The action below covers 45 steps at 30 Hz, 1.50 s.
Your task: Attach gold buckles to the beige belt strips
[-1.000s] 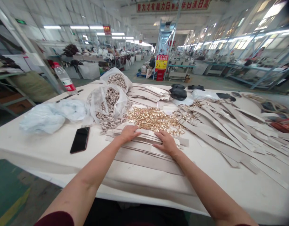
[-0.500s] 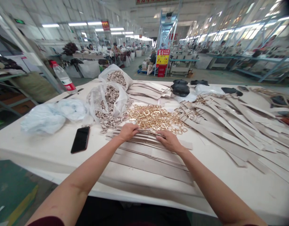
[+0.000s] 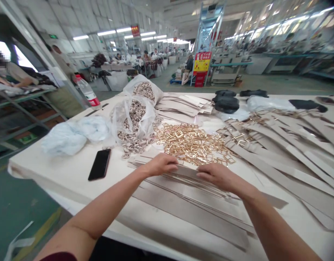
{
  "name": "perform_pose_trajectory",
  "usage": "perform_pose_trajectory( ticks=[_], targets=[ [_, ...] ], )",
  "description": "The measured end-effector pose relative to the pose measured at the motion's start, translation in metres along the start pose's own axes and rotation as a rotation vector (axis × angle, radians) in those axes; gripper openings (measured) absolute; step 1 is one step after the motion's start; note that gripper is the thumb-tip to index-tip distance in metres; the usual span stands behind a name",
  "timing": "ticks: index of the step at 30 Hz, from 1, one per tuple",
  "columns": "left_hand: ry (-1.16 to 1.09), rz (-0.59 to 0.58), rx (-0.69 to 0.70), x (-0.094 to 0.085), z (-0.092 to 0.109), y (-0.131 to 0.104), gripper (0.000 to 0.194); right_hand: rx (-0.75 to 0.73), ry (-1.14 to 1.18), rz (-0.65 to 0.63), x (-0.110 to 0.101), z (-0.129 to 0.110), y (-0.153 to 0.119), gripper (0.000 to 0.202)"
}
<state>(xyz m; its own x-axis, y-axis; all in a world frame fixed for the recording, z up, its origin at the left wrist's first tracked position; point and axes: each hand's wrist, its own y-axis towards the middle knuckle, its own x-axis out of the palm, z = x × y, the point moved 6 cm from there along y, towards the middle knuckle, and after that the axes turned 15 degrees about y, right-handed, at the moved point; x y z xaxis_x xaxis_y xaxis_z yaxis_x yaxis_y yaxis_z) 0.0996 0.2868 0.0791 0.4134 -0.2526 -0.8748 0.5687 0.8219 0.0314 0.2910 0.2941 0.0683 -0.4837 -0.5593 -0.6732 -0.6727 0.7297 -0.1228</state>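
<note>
Both hands are closed on the upper edge of a bundle of long beige straps [image 3: 187, 171] at the middle of the table. My left hand [image 3: 159, 165] pinches it toward the left, thumb and fingers together. Farther right, my right hand [image 3: 214, 174] grips the same bundle, its fingers curled over the top. More flat beige strips [image 3: 188, 210] lie loosely stacked nearer my body. Just beyond my hands spreads a heap of gold-coloured rectangular buckles [image 3: 192, 143]. How many straps are between the fingers is hidden.
Clear plastic bags [image 3: 141, 119] spill small beige loops at the back left. A phone [image 3: 100, 165], crumpled plastic [image 3: 65, 137] and a bottle [image 3: 88, 92] are on the left. Straps with buckles [image 3: 281, 152] cover the right; black bundles [image 3: 226, 101] lie behind. Other people work in the background.
The view has turned left and shifted, so the table contents appear farther right. Both hands still hold the straps, and the bundle's front face now shows between them.
</note>
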Motion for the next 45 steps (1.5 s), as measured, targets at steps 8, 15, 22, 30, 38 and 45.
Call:
perform_pose_trajectory(
  ticks=[8, 15, 22, 30, 38, 45],
  targets=[
    [-0.900, 0.241, -0.277, 0.021, -0.024, 0.005, 0.054, 0.052, 0.918, -0.238, 0.039, 0.003, 0.066, 0.037],
    [-1.065, 0.335, -0.361, 0.032, -0.042, 0.005, 0.046, 0.114, 1.042, -0.236, 0.049, 0.019, 0.075, 0.038],
    [-0.913, 0.543, -0.524, 0.035, -0.053, 0.008, 0.032, -0.055, 0.403, 0.172, 0.034, -0.002, 0.085, 0.034],
    [-0.013, 0.471, -0.582, -0.035, -0.143, -0.006, 0.034, -0.135, 0.381, 0.352, 0.040, 0.013, 0.095, 0.032],
    [0.713, 0.305, -0.757, -0.064, -0.200, 0.009, 0.023, -0.130, 0.468, 0.332, 0.034, 0.020, 0.101, 0.025],
    [0.175, 0.443, -0.608, -0.066, -0.162, 0.040, 0.025, -0.128, 0.435, 0.449, 0.014, 0.025, 0.096, 0.027]
  ],
)
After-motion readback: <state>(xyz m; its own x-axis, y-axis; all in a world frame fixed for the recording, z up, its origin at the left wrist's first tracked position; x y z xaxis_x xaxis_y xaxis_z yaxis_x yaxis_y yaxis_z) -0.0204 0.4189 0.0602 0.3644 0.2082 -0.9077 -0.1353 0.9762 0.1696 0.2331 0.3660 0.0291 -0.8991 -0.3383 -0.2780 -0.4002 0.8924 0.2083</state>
